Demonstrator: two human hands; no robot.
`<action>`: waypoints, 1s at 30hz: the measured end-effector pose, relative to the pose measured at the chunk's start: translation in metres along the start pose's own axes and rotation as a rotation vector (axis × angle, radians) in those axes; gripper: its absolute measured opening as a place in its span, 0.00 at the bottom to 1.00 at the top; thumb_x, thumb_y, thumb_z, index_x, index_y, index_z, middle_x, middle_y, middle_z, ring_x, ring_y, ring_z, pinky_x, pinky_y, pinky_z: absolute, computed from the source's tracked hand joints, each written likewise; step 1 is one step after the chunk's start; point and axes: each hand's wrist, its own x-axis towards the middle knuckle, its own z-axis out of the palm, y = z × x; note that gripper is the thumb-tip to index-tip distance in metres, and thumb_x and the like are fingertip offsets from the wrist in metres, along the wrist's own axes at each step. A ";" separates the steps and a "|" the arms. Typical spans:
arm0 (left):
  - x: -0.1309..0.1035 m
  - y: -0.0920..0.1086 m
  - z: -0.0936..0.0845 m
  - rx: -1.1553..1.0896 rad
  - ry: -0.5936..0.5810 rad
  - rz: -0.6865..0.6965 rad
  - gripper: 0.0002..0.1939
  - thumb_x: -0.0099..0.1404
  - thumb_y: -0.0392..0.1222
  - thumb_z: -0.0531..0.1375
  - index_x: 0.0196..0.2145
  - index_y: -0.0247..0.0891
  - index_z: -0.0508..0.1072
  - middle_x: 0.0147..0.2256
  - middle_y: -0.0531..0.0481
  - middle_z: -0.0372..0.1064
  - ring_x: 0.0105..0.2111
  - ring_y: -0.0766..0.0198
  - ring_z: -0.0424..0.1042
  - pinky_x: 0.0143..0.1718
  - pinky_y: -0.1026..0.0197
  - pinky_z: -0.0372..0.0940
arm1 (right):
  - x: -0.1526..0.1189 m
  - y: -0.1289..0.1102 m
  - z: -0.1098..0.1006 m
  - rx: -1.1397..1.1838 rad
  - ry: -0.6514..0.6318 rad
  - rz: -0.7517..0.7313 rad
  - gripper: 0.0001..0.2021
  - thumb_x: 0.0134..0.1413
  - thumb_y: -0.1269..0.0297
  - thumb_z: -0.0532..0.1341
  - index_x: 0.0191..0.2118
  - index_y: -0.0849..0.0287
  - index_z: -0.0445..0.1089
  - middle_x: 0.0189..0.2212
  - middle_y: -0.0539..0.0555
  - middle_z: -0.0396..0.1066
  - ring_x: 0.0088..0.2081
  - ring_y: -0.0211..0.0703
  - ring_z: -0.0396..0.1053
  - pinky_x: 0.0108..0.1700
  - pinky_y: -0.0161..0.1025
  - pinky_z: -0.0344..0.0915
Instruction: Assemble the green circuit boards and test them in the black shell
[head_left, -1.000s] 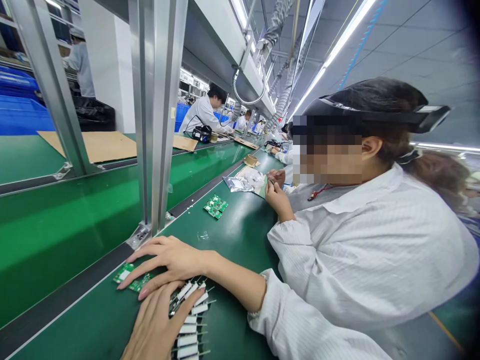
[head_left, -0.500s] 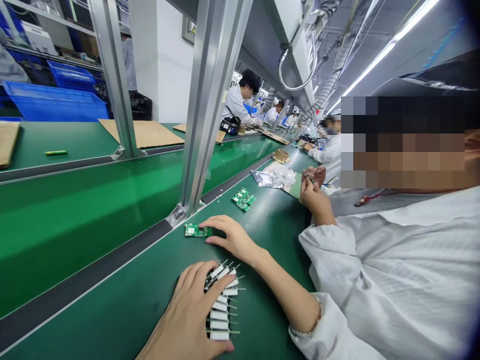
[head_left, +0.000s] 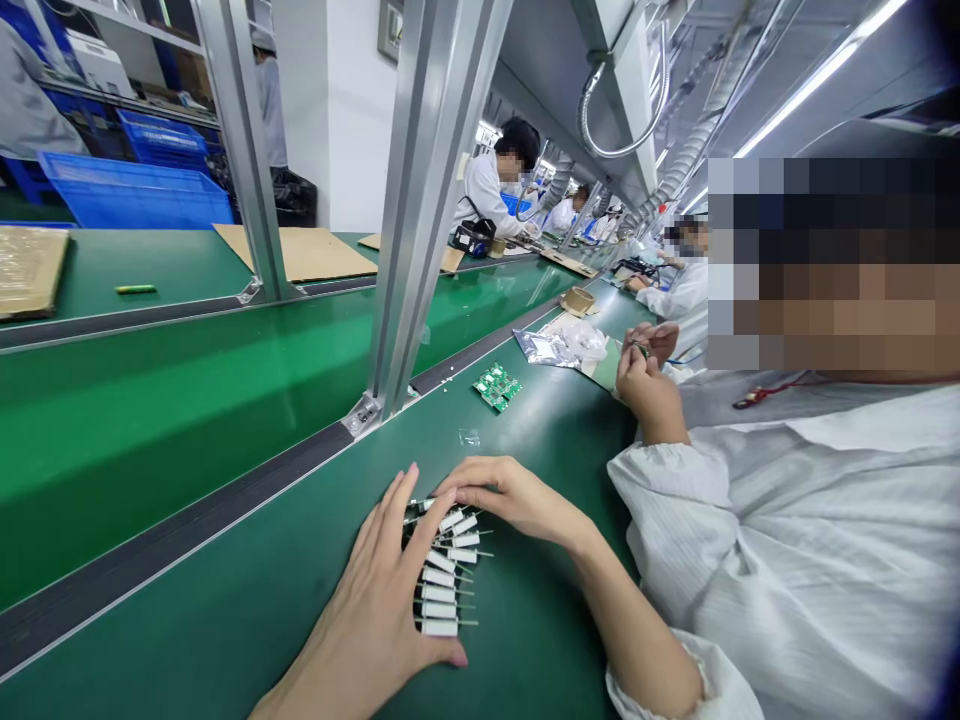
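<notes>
A fan of several boards with white cylindrical parts (head_left: 439, 592) and thin leads lies on the green bench. My left hand (head_left: 375, 580) curves around its left side, forefinger over the upper end and thumb beside the lower end. My right hand (head_left: 517, 495) reaches in from the right, its fingers closed at the top of the fan on a small circuit board (head_left: 421, 506), mostly hidden by fingers. Farther up the bench lies a cluster of green circuit boards (head_left: 496, 387). A small clear plastic piece (head_left: 469, 437) is above my right hand.
A metal post (head_left: 427, 200) rises at the bench edge beside the green conveyor (head_left: 187, 400). At the right a co-worker's hands (head_left: 649, 375) hold something small, near plastic bags (head_left: 562, 345). Cardboard (head_left: 322, 255) and a blue bin (head_left: 142, 190) are across the conveyor.
My right hand has brought the green board down to the top of the fan. My left hand and the fan have shifted slightly up, and the clear plastic piece now shows.
</notes>
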 end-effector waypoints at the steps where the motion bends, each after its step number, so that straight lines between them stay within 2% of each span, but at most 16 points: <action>1: 0.000 -0.002 0.001 -0.027 -0.025 -0.027 0.69 0.37 0.38 0.78 0.68 0.61 0.43 0.70 0.44 0.38 0.64 0.35 0.53 0.55 0.36 0.64 | -0.002 0.002 0.005 0.038 0.049 0.019 0.16 0.65 0.53 0.55 0.46 0.52 0.77 0.42 0.53 0.76 0.45 0.46 0.72 0.50 0.42 0.65; 3: 0.002 -0.005 0.001 -0.078 -0.072 -0.072 0.67 0.38 0.40 0.77 0.68 0.62 0.43 0.71 0.46 0.37 0.63 0.36 0.56 0.53 0.39 0.68 | -0.006 0.007 0.018 0.190 0.242 0.089 0.17 0.64 0.50 0.55 0.47 0.51 0.76 0.44 0.53 0.76 0.48 0.48 0.71 0.55 0.46 0.63; 7: 0.004 -0.005 0.001 -0.118 -0.098 -0.124 0.68 0.40 0.41 0.76 0.68 0.64 0.40 0.71 0.51 0.30 0.65 0.37 0.52 0.52 0.42 0.70 | -0.013 0.011 0.053 0.643 0.754 0.204 0.21 0.62 0.44 0.55 0.52 0.52 0.71 0.54 0.54 0.72 0.59 0.49 0.65 0.65 0.51 0.53; 9: 0.005 -0.003 0.000 -0.113 -0.083 -0.129 0.68 0.41 0.40 0.76 0.68 0.65 0.37 0.72 0.52 0.27 0.66 0.38 0.51 0.52 0.43 0.70 | -0.015 0.004 0.070 0.753 0.856 0.212 0.22 0.60 0.45 0.58 0.54 0.51 0.68 0.57 0.54 0.69 0.62 0.49 0.61 0.68 0.51 0.50; 13: 0.003 -0.003 0.001 -0.111 -0.075 -0.082 0.69 0.42 0.39 0.76 0.67 0.65 0.35 0.72 0.51 0.26 0.67 0.40 0.49 0.54 0.43 0.68 | -0.011 -0.016 0.092 0.757 0.781 0.227 0.24 0.59 0.45 0.58 0.57 0.48 0.65 0.60 0.53 0.65 0.64 0.48 0.58 0.67 0.49 0.53; 17: 0.002 -0.005 0.003 -0.101 -0.074 -0.015 0.68 0.41 0.38 0.76 0.67 0.63 0.37 0.71 0.49 0.31 0.68 0.41 0.43 0.59 0.38 0.61 | -0.009 -0.025 0.098 0.702 0.749 0.236 0.24 0.59 0.43 0.57 0.57 0.47 0.64 0.60 0.52 0.64 0.63 0.47 0.58 0.65 0.47 0.56; 20: 0.002 -0.003 0.002 -0.076 -0.011 0.016 0.67 0.40 0.37 0.76 0.67 0.62 0.40 0.70 0.48 0.37 0.69 0.42 0.40 0.62 0.35 0.56 | -0.010 -0.027 0.101 0.670 0.726 0.231 0.24 0.60 0.43 0.56 0.57 0.47 0.62 0.60 0.51 0.64 0.63 0.47 0.59 0.64 0.46 0.58; 23: 0.003 0.003 0.000 -0.066 0.057 -0.017 0.66 0.38 0.35 0.76 0.66 0.60 0.43 0.69 0.45 0.42 0.67 0.41 0.46 0.61 0.36 0.58 | -0.013 -0.029 0.104 0.637 0.695 0.244 0.24 0.60 0.43 0.55 0.57 0.47 0.62 0.59 0.51 0.64 0.62 0.47 0.60 0.62 0.45 0.60; 25: 0.003 0.005 -0.001 -0.078 0.052 -0.040 0.67 0.37 0.35 0.77 0.66 0.60 0.44 0.68 0.44 0.44 0.66 0.42 0.50 0.60 0.38 0.61 | -0.014 -0.029 0.103 0.617 0.716 0.262 0.23 0.60 0.43 0.55 0.55 0.48 0.64 0.57 0.51 0.66 0.60 0.47 0.61 0.61 0.44 0.61; 27: 0.004 0.005 -0.002 -0.088 0.029 -0.044 0.68 0.35 0.35 0.77 0.66 0.60 0.44 0.68 0.44 0.44 0.67 0.42 0.49 0.60 0.38 0.61 | -0.015 -0.026 0.099 0.579 0.717 0.269 0.21 0.61 0.44 0.56 0.53 0.49 0.66 0.55 0.51 0.67 0.58 0.46 0.63 0.60 0.43 0.61; 30: 0.005 0.003 -0.003 -0.097 0.033 -0.068 0.71 0.34 0.36 0.77 0.67 0.60 0.41 0.71 0.45 0.35 0.68 0.41 0.44 0.61 0.37 0.59 | -0.012 -0.019 0.091 0.522 0.693 0.250 0.19 0.62 0.46 0.55 0.51 0.50 0.68 0.54 0.51 0.68 0.56 0.46 0.65 0.60 0.44 0.59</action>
